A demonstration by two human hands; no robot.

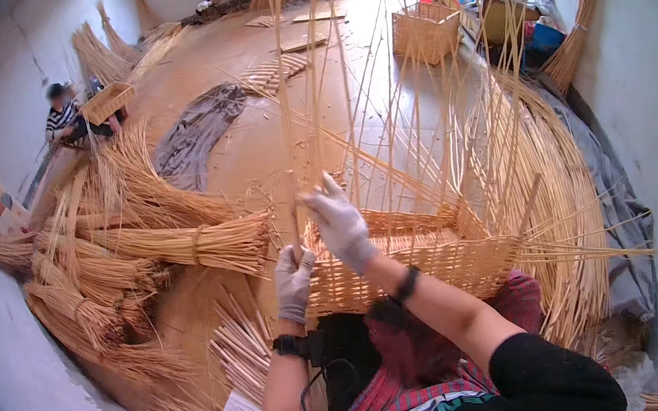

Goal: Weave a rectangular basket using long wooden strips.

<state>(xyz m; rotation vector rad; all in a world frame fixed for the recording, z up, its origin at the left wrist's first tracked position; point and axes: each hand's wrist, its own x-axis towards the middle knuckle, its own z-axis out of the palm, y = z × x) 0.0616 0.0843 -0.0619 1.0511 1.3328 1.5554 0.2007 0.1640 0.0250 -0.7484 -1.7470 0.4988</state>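
Wicker basket [434, 268] beside the gloved hands [338, 221], mostly to their right.

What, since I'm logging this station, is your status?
Left hand: gripping upright stick. Right hand: raised beside it, contact unclear. Woven basket: open-topped, at the lap. Tall canes: close by both hands.

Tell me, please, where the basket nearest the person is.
In the head view, the basket sits right of centre, between the left hand and the long pale rods.
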